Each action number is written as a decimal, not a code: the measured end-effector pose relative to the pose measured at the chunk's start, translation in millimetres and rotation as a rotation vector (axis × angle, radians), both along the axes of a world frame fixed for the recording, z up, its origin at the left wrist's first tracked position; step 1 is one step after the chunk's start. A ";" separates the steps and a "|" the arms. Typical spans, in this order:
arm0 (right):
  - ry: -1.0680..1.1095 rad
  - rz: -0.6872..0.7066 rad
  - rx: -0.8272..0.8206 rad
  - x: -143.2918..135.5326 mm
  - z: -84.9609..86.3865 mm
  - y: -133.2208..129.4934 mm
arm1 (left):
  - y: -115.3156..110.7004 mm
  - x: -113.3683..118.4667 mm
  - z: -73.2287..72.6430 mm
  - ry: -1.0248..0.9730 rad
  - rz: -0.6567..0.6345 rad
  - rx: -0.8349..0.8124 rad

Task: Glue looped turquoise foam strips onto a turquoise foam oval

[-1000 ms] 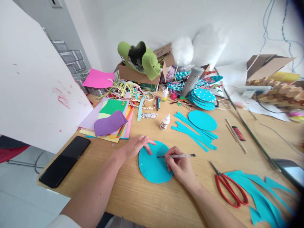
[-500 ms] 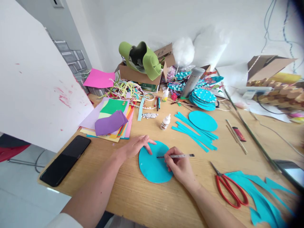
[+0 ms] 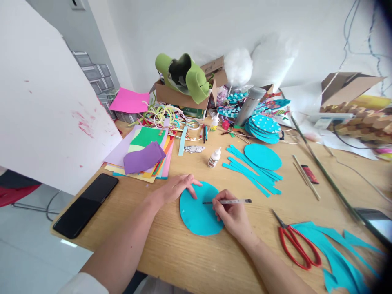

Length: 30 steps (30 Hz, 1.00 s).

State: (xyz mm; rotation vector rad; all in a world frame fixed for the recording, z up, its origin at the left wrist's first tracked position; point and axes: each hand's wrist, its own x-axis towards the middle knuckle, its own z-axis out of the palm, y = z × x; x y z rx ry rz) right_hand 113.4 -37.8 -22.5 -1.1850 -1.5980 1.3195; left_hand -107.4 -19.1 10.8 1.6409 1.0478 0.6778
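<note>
A round piece of blue paper (image 3: pixel 199 222) lies flat on the wooden table in front of me. My left hand (image 3: pixel 180 188) rests on its upper left edge, with the fingers stretched out over the paper. In my right hand (image 3: pixel 230 212) is a slim, light-coloured pen (image 3: pixel 235 201), pinched between thumb and fingers. The dark tip of the pen is at the middle of the disc; whether it touches cannot be made out. A second blue paper disc (image 3: pixel 262 156) lies farther back on the right, beside several blue paper strips (image 3: pixel 249 173).
Red-handled scissors (image 3: pixel 295 241) and blue paper scraps (image 3: pixel 333 249) lie at the right. A white glue bottle (image 3: pixel 214 158) stands behind the disc. On the left are coloured papers (image 3: pixel 143 157) and a black phone (image 3: pixel 85 206). A grey flask (image 3: pixel 250 107) leans at the back.
The whole view has shifted very slightly. Both hands, the pen and the blue disc keep the same places relative to each other.
</note>
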 end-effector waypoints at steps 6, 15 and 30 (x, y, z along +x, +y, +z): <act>-0.002 0.003 0.000 0.4 -0.1 -0.1 | 0.0 -0.4 -1.0 -0.001 -0.005 0.000; -0.011 0.002 -0.006 0.4 -0.2 0.5 | 0.0 -0.8 -0.2 0.016 -0.010 0.019; -0.018 -0.010 -0.008 -0.4 3.2 -0.1 | -1.2 -0.7 -0.2 -0.017 0.015 0.001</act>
